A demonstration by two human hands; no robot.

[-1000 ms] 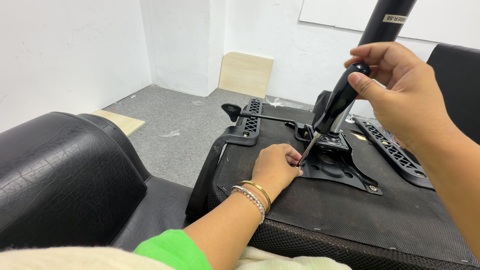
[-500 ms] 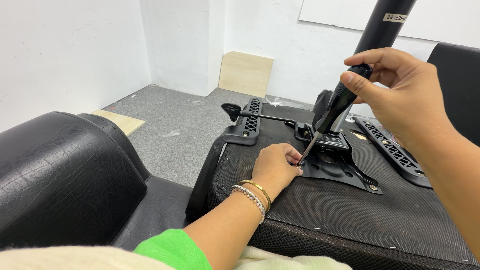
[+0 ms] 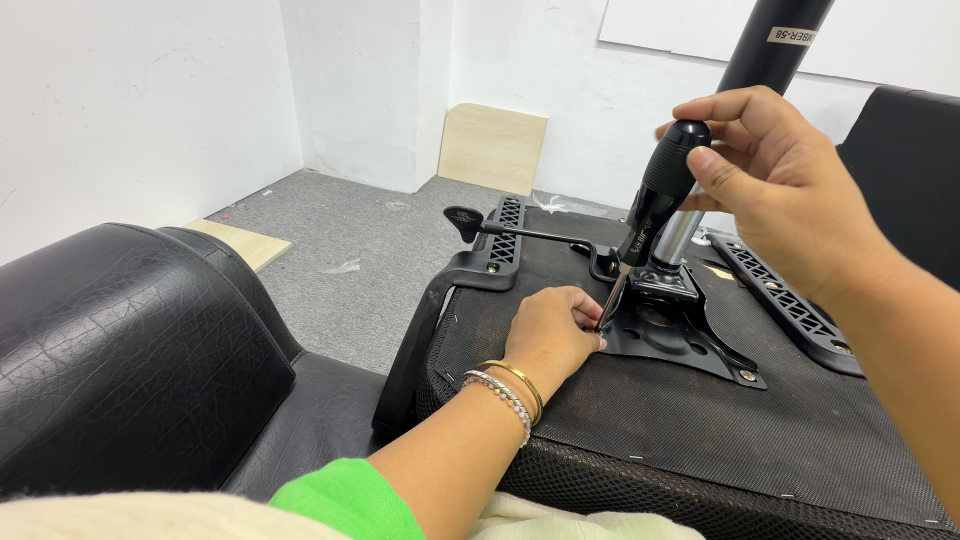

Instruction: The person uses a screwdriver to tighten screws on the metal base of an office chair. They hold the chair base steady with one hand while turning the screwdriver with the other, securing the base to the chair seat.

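Right now my right hand [image 3: 780,190] is closed around the black handle of the screwdriver [image 3: 655,205], which slants down and left from my grip to the black metal mounting plate [image 3: 690,345] on the upturned chair seat [image 3: 700,420]. Down there, my left hand [image 3: 550,335] rests on the seat, fingers pinched at the screwdriver's tip; whether they hold a screw I cannot tell, since they hide it. Behind my right hand rises the black gas cylinder [image 3: 775,40], bearing a small pale rectangular label near the top edge, partly cut off. A light wooden board [image 3: 493,148] leans against the white wall.
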